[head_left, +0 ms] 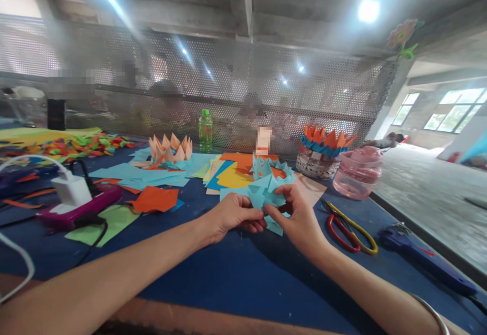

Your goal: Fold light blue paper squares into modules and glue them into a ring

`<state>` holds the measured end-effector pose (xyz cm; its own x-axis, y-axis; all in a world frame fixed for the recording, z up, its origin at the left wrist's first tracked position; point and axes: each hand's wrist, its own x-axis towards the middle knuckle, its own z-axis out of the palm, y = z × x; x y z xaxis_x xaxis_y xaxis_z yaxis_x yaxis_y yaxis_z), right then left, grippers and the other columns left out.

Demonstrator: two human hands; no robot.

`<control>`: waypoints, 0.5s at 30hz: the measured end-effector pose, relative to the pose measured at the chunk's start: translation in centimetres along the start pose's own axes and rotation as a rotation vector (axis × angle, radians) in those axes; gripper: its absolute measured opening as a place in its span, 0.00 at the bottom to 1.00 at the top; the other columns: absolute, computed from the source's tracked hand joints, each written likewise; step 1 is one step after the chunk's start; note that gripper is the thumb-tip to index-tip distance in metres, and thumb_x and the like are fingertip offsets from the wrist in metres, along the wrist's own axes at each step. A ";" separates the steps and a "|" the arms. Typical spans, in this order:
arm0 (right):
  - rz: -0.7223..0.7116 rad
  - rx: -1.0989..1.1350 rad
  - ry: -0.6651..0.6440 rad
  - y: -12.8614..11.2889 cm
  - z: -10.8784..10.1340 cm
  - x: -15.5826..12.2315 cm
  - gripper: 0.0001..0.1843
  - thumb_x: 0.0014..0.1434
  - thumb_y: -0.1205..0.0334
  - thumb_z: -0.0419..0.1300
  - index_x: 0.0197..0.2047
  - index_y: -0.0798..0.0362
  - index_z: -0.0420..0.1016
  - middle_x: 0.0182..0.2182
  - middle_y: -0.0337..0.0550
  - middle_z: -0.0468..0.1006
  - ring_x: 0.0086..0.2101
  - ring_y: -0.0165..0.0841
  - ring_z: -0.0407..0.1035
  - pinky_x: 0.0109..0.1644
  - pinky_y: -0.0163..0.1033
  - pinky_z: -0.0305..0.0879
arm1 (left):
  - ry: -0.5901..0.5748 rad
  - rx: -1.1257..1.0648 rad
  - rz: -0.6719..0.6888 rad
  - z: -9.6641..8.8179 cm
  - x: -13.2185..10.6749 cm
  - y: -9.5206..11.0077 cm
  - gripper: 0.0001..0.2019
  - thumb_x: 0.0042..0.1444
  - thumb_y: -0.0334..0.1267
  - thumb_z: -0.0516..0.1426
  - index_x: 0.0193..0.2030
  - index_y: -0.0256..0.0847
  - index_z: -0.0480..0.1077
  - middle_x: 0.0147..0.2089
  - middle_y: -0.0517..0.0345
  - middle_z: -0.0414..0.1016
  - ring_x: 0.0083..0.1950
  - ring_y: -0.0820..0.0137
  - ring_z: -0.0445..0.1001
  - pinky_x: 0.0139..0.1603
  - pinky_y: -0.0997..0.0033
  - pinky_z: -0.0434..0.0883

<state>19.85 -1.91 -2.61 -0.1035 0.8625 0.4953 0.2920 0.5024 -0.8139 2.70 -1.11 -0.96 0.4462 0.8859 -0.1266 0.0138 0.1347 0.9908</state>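
Note:
Between my two hands is a folded light-blue paper piece [262, 191], held above the front of the blue table. My left hand [241, 214] pinches its lower left side, thumb and fingers pressed together. On the right, my right hand [294, 213] grips the same paper with its thumb below and bent fingers above. Right behind it shows a ring of pointed light-blue folded paper [288, 172]; whether it joins the held piece I cannot tell. Light-blue paper [274, 225] also lies under my hands.
Right of my hands lie red-and-yellow-handled scissors [352, 233] and a blue hot glue gun [426, 259]. A pink water jug [357, 173] stands near the right edge. Coloured paper sheets [232, 173], a peach paper crown [170, 150] and a purple power strip [81, 208] lie left.

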 end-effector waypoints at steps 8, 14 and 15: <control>0.237 0.302 -0.066 0.2 0.0 0.5 0.30 0.46 0.56 0.67 0.47 0.51 0.56 0.26 0.37 0.76 0.26 0.31 0.70 0.30 0.35 0.64 | 0.036 0.063 0.022 -0.2 0.2 0.1 0.09 0.43 0.39 0.64 0.26 0.34 0.75 0.25 0.55 0.78 0.25 0.73 0.75 0.28 0.77 0.70; 0.281 0.365 -0.063 0.5 -0.1 0.4 0.32 0.42 0.55 0.69 0.46 0.52 0.59 0.27 0.38 0.76 0.26 0.30 0.68 0.29 0.34 0.63 | 0.045 0.075 0.013 -0.4 0.3 0.0 0.09 0.43 0.38 0.64 0.25 0.33 0.75 0.25 0.54 0.78 0.25 0.73 0.75 0.27 0.76 0.70; 0.281 0.372 -0.062 0.4 -0.1 0.4 0.32 0.42 0.55 0.69 0.46 0.52 0.59 0.27 0.38 0.76 0.26 0.29 0.68 0.29 0.34 0.62 | 0.043 0.074 0.008 -0.5 0.3 0.1 0.09 0.43 0.38 0.65 0.25 0.33 0.75 0.25 0.53 0.78 0.25 0.73 0.75 0.27 0.76 0.70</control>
<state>20.06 -1.33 -2.73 -0.1293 0.9645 0.2304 -0.0429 0.2267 -0.9730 2.41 -0.63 -0.96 0.4075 0.9054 -0.1191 0.0771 0.0958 0.9924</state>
